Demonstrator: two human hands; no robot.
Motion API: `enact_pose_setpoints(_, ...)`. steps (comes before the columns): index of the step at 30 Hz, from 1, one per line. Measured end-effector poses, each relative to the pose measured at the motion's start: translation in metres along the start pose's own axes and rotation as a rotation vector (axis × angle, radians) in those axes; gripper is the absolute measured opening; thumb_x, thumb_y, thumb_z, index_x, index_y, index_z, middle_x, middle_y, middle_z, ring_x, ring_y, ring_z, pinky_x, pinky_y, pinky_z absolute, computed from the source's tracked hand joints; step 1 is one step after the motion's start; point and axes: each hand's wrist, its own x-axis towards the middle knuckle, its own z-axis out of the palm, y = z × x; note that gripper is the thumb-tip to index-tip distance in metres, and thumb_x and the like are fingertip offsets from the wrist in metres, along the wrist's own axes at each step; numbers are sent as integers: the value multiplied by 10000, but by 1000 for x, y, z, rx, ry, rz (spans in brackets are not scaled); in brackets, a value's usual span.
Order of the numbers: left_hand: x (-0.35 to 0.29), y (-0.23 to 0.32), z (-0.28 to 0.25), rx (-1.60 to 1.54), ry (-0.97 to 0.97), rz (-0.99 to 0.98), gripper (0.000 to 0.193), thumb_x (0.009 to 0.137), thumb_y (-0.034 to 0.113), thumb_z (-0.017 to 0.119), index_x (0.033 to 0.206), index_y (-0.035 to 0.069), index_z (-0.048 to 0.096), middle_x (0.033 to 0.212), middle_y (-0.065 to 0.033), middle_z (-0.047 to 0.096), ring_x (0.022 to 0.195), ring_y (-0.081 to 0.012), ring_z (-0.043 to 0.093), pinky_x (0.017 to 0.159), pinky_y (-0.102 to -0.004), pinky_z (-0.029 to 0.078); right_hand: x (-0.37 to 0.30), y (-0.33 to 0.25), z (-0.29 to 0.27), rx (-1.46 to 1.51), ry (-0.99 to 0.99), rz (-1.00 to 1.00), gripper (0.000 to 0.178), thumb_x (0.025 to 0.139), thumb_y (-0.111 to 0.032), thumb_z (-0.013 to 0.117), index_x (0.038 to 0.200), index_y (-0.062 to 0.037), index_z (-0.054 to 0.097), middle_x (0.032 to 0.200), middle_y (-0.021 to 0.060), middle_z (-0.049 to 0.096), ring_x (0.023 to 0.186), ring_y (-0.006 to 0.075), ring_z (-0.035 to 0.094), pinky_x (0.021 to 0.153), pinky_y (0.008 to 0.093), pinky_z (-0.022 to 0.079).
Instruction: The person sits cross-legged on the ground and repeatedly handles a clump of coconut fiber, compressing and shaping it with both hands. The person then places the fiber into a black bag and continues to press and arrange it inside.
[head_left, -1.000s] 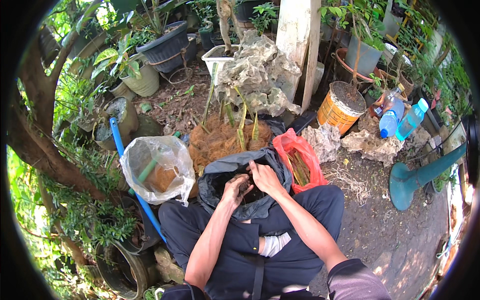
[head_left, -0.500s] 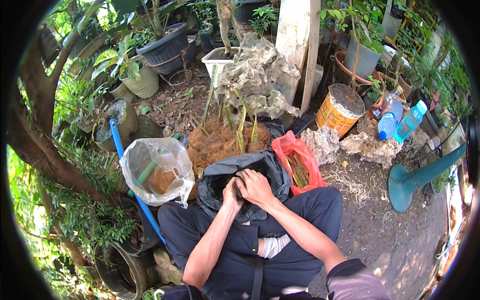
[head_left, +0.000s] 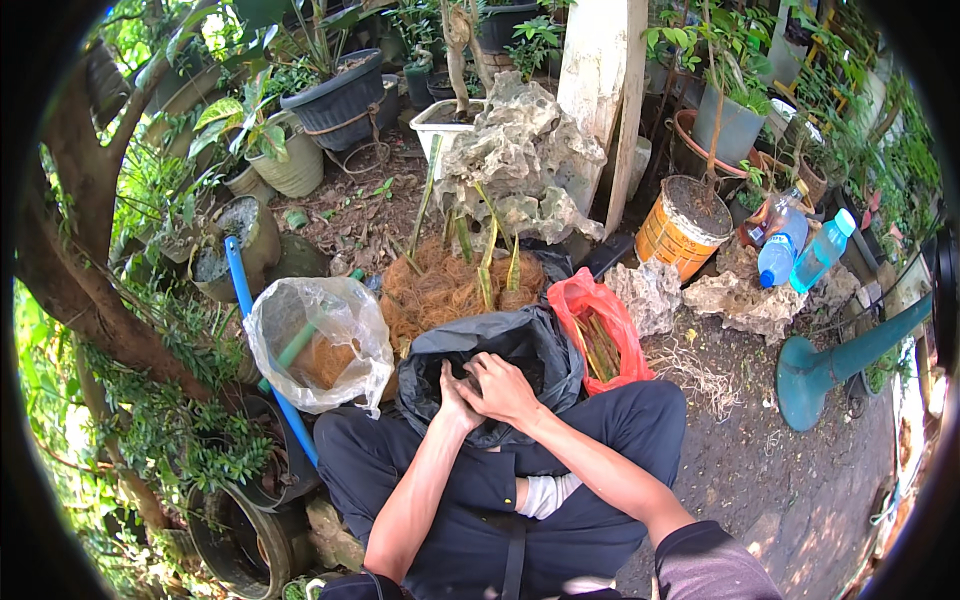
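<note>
A black plastic bag (head_left: 550, 345) stands with its mouth spread between my crossed legs, dark inside. Both hands are at its opening, pressed close to each other. My left hand (head_left: 457, 403) is on edge with its fingers curled, the thumb side up. Over it bends my right hand (head_left: 503, 390), its fingers closed toward the left palm. What lies between them is hidden, though dark crumbly stuff shows around the fingers. To the right is a red plastic bag (head_left: 630, 345) with cut green leaf pieces (head_left: 598, 348). A clear plastic bag (head_left: 265, 325) with brown fibre stands to the left.
Behind the bags lies a heap of brown fibre (head_left: 420, 300) with upright leaf cuttings, backed by a jagged rock (head_left: 520, 150). A blue pole (head_left: 243, 285) leans at left. Plastic bottles (head_left: 783, 248), an orange bucket (head_left: 672, 235) and a green stand (head_left: 800, 385) are on the right.
My hands have shifted slightly, with the left fingers now raised and parted a little from the right hand. The bag's rim has shifted slightly too.
</note>
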Motion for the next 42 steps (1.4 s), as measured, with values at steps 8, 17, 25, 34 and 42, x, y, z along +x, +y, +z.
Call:
enact_pose_setpoints(8,-2,-5,-2,1,-205,-88,968,828,914,269,1262,107,582,1343,-105,583,1275,-296,534,1117,-517,367,-3,2,8,418,312,26,230,847,-183,721,849,44,684,879,168,673,782,334,678,720,391,543)
enact_pose_setpoints(17,-5,-16,6,-126,-250,-106,903,891,846,276,1420,145,483,1463,-84,508,1375,-260,459,1171,-414,317,8,24,28,312,438,-36,224,885,-66,677,682,21,637,649,148,616,567,319,620,531,405,475)
enact_pose_setpoints(25,8,-24,-3,-68,-105,-11,670,957,724,371,1270,167,575,1351,-53,588,1293,-231,534,1125,-403,380,5,29,23,485,286,-54,209,909,-92,637,742,34,646,687,170,624,605,343,627,564,423,493)
enact_pose_setpoints(34,9,-15,0,-201,-203,210,406,951,560,518,1074,193,639,1144,-22,659,1110,-235,622,976,-448,496,15,10,9,187,233,-274,207,864,-173,614,977,-14,682,1019,134,682,1029,312,642,984,451,453)
enact_pose_setpoints(42,21,-15,-7,-196,-302,174,334,994,465,542,1154,183,621,1169,-3,662,1101,-191,639,970,-393,523,12,15,1,76,183,-301,258,858,-231,606,1002,-30,678,1050,132,664,1038,326,615,993,459,423)
